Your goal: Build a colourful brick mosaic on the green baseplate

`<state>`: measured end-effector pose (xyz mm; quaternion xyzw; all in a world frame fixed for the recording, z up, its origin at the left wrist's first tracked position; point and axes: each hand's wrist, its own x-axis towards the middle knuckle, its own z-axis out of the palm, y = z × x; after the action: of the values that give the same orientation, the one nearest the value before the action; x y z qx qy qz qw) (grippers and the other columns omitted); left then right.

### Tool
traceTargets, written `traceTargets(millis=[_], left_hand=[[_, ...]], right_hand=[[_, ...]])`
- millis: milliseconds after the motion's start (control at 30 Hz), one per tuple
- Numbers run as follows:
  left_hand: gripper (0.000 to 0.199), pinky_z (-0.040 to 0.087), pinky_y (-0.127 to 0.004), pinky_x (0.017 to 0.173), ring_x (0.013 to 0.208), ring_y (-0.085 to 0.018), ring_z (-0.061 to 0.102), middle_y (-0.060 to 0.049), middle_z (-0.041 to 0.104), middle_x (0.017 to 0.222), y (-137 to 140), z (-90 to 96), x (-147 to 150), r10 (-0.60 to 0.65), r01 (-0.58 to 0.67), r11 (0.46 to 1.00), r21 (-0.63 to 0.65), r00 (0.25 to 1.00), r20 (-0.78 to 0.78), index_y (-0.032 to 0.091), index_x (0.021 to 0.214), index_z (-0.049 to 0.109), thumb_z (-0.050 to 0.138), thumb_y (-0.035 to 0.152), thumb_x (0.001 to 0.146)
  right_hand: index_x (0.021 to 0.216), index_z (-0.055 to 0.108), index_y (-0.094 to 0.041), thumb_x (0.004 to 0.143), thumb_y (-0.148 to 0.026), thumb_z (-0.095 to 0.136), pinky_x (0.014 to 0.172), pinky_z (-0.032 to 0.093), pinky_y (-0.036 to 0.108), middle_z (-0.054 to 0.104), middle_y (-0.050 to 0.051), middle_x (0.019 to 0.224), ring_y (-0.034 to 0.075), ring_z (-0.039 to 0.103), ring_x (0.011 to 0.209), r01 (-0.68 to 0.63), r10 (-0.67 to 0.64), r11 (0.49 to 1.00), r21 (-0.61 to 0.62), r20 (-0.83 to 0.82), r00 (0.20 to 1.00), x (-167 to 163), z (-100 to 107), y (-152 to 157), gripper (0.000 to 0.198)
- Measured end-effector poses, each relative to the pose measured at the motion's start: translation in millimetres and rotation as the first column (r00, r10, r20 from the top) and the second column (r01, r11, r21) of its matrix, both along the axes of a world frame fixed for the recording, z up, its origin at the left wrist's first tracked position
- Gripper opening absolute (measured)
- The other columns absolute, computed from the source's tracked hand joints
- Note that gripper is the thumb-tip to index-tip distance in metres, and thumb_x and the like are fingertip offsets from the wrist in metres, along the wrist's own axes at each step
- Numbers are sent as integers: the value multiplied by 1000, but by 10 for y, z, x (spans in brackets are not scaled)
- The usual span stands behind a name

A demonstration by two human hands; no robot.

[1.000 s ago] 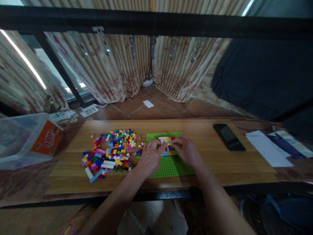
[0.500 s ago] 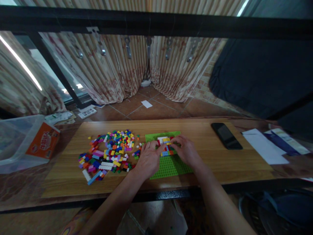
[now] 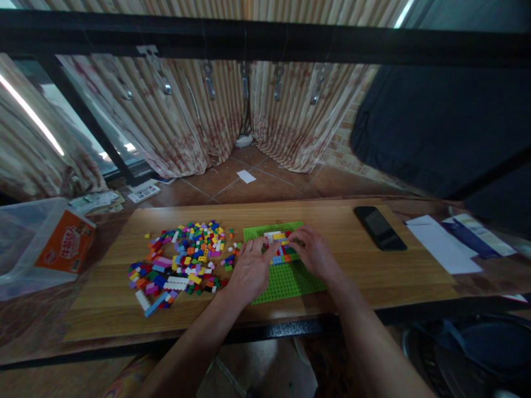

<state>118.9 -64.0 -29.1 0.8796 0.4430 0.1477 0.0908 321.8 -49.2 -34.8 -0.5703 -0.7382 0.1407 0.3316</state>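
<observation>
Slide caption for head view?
Left hand and right hand at multicoloured plastic bricks on a green studded baseplate, between a loose multicoloured brick pile and a black rectangular phone.

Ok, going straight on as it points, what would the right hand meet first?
The right hand would likely meet the coloured bricks on the green baseplate, directly ahead of it; exact depth is unclear.

Head-height view, forward and down
</observation>
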Motion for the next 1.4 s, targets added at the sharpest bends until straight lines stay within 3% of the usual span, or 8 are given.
traceTargets(millis=[300, 400, 533, 667, 1000, 1400], left_hand=[[73, 38, -44, 96, 111, -25, 44, -7, 45, 126, -3, 0, 55, -12, 11, 1000, -21, 998, -57, 33, 143, 36, 44, 4, 77], [72, 37, -43, 96, 110, -25, 44, -7, 45, 124, -8, 13, 64, -3, 2, 1000, -26, 998, -59, 34, 143, 37, 45, 4, 77], [72, 36, -44, 96, 111, -26, 43, -7, 45, 125, -17, 27, 78, 3, -5, 1000, -25, 999, -53, 33, 142, 38, 44, 4, 77], [70, 37, -44, 95, 109, -25, 44, -8, 46, 123, -23, 21, 92, 7, -8, 1000, -14, 999, -51, 32, 141, 39, 44, 4, 78], [71, 38, -43, 95, 110, -25, 46, -8, 46, 125, -23, -2, 86, 18, -19, 1000, -22, 999, -43, 32, 141, 38, 45, 4, 76], [71, 37, -43, 96, 112, -24, 49, -8, 47, 125, -13, 15, 91, 6, -8, 999, -39, 998, -66, 31, 142, 35, 44, 4, 77]], right_hand=[[81, 67, -19, 78, -23, 62, 73, 48, 30, 67, 3, 81, 16, 62, 74, 58, -80, 993, -101, -223, 971, -7, -47, 3, 7], [84, 68, -18, 79, -29, 57, 74, 49, 31, 70, 4, 81, 17, 64, 75, 132, -177, 979, -155, -328, 928, 36, -66, 26, 16], [85, 70, -15, 81, -36, 51, 65, 46, 29, 70, 4, 74, 17, 62, 69, 225, -294, 947, -228, -345, 891, 85, -98, 63, 29], [80, 71, -16, 82, -44, 52, 61, 43, 28, 69, 3, 71, 16, 60, 65, 200, -283, 945, -257, -342, 896, 37, -120, 77, 34], [76, 73, -18, 76, -43, 61, 66, 47, 29, 72, 3, 72, 17, 62, 67, 172, -280, 945, -277, -421, 863, -47, -186, 93, 27], [74, 73, -19, 74, -43, 62, 66, 46, 29, 72, 3, 72, 17, 63, 67, 201, -306, 939, -281, -408, 860, -79, -148, 82, 26]])
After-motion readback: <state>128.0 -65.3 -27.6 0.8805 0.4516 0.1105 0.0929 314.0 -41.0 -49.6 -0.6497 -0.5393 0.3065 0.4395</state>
